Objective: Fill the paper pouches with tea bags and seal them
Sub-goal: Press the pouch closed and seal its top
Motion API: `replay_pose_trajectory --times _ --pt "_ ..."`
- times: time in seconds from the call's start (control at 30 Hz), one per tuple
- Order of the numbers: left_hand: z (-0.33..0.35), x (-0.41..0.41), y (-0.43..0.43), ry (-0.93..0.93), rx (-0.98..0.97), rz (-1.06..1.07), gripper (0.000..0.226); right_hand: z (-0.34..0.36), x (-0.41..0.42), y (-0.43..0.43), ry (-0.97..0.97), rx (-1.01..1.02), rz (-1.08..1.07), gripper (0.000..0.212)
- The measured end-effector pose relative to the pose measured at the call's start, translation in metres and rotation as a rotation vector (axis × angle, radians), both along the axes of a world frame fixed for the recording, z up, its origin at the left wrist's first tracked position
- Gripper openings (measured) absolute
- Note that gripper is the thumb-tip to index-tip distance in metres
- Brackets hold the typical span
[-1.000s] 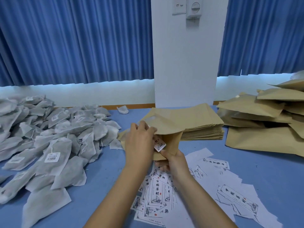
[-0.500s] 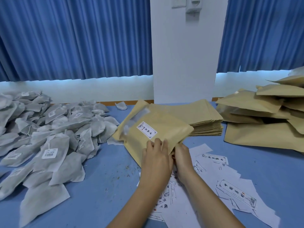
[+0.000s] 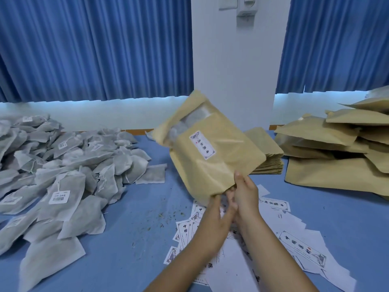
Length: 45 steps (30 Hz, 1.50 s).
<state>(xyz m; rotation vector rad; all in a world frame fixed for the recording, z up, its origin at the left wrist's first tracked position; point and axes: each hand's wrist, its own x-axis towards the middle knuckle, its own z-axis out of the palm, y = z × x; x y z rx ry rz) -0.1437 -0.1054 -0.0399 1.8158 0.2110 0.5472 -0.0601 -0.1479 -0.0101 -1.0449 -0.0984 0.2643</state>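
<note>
Up has come the paper pouch point(image 3: 219, 165): a moment ago it lay low over the table point(image 3: 134, 218), and now it stands tall above the grip, leaning left. The person's right hand point(image 3: 246, 192) pinches its low corner, with the thumb on the front. The left hand point(image 3: 214, 218) is close beside it, fingers tucked under the low edge; whether they pinch cannot be told. Tea bags point(image 3: 189, 121) show through the clear window near the top, far from the grip. The weight sits high and the hold is small, so the pouch could flop over or slip out. If the top end is not shut, which cannot be seen, bags might slide out toward the loose pile point(image 3: 69, 169) left of the grip.
</note>
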Motion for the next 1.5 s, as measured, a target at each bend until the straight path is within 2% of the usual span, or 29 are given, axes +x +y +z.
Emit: replay_pose_trajectory --times 0.07,0.13,0.2,0.3,0.43,0.6,0.77,0.83,0.93,1.0,1.17,1.27,1.4,1.5 --pt "0.008 0.008 0.007 -0.043 -0.42 0.032 0.042 0.0 -0.007 0.007 0.139 0.205 0.09 0.016" --pt "0.016 0.02 0.023 -0.182 -0.754 0.112 0.039 -0.005 -0.012 0.014 0.205 0.275 0.143 0.015" --pt "0.024 0.028 0.04 -0.226 -0.941 0.171 0.03 -0.006 -0.015 0.017 0.24 0.302 0.18 0.014" --pt "0.019 0.034 0.051 -0.174 -1.129 0.186 0.028 -0.009 -0.013 0.017 0.297 0.279 0.196 0.012" --pt "0.006 0.034 0.049 -0.143 -1.203 0.253 0.029 -0.014 -0.001 0.01 0.414 0.202 0.199 0.011" --pt "0.001 0.031 0.043 -0.178 -1.207 0.241 0.03 -0.013 0.008 0.003 0.346 0.098 0.181 0.012" --pt "0.009 0.026 0.048 -0.199 -1.268 0.185 0.041 -0.015 0.004 0.006 0.258 -0.037 0.134 0.012" --pt "0.01 0.025 0.052 -0.23 -1.369 0.2 0.041 -0.014 0.006 0.005 0.312 0.02 0.167 0.008" --pt "0.01 0.025 0.054 -0.284 -1.508 0.207 0.037 -0.012 0.009 0.002 0.496 0.238 0.214 0.007" --pt "0.011 0.025 0.054 -0.297 -1.553 0.188 0.035 -0.011 0.01 0.001 0.516 0.266 0.189 0.008" --pt "0.011 0.02 0.06 -0.306 -1.505 0.197 0.017 -0.011 0.018 -0.007 0.357 0.114 -0.027 0.01" --pt "0.01 0.02 0.059 -0.249 -1.431 0.212 0.016 -0.011 0.017 -0.009 0.381 0.089 -0.038 0.008" --pt "0.008 0.021 0.056 -0.266 -1.449 0.195 0.016 -0.011 0.017 -0.01 0.381 0.075 -0.112 0.025" --pt "0.005 0.023 0.054 -0.283 -1.42 0.215 0.019 -0.012 0.017 -0.011 0.399 0.11 -0.105 0.022"
